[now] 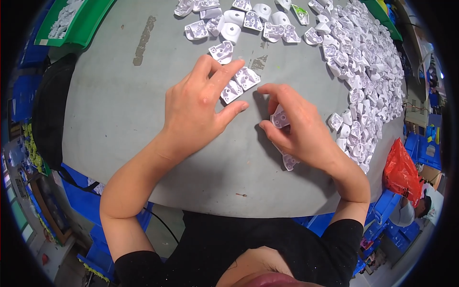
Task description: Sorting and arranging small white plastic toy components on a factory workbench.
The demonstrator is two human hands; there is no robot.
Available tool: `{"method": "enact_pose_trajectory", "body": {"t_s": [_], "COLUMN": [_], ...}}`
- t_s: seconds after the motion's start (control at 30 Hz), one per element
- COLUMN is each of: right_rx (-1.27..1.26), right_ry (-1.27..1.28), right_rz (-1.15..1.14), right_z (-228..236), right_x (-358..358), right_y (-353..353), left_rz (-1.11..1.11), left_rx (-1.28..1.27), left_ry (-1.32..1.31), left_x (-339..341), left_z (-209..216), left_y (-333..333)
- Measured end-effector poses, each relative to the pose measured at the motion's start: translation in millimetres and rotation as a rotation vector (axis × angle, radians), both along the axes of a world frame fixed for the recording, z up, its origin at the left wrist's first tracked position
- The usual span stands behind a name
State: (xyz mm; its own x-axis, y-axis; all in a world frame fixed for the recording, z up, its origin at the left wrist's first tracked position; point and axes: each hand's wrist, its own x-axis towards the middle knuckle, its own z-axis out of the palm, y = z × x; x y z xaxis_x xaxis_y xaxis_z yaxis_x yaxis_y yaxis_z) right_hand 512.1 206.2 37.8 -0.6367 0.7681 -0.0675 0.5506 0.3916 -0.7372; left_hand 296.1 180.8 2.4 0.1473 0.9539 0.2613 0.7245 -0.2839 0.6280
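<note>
Mostly, the table (114, 110) gives room toward its left edge and along its near edge; one pile (368, 81) crowds the right edge, and one green tray (93, 28) sits at the far left corner. The white pieces (232, 92) look like small shells, rounded outside, ribbed and holed inside. Three lie near mid-table by the left hand (197, 100), whose thumb and forefinger are spread; I cannot tell whether it touches them. The right hand (302, 123) curls over one piece, thumb and forefinger apart; whether it grips it, I cannot tell. Another shows partly beneath, toward the near edge. More lie loosely by the far edge; the pile's are too many to count.
</note>
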Motion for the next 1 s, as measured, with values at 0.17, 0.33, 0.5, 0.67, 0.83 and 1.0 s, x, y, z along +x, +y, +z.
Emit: {"method": "enact_pose_trajectory", "body": {"t_s": [0.17, 0.33, 0.5, 0.67, 0.83, 1.0], "right_rx": [-0.105, -0.073, -0.065, 0.001, -0.484, -0.917], "right_ry": [0.027, 0.038, 0.045, 0.046, 0.354, 0.879], "right_rz": [-0.089, -0.071, -0.092, -0.088, -0.259, -0.575], "right_z": [1, -4, -3, -5, -3, -6], "right_x": [0, 0, -1, -1, 3, 15], "right_y": [5, 1, -3, 1, 5, -28], "left_rz": [0.001, -0.01, -0.032, -0.064, -0.08, -0.137], "left_rx": [-0.029, 0.031, 0.053, 0.052, 0.078, 0.298], "left_ry": [-0.012, -0.039, -0.071, -0.052, -0.107, -0.396], "left_x": [4, 6, 9, 10, 16, 28], "left_z": [1, -5, -7, -10, -7, 20], "left_y": [0, 0, 1, 2, 1, -27]}}
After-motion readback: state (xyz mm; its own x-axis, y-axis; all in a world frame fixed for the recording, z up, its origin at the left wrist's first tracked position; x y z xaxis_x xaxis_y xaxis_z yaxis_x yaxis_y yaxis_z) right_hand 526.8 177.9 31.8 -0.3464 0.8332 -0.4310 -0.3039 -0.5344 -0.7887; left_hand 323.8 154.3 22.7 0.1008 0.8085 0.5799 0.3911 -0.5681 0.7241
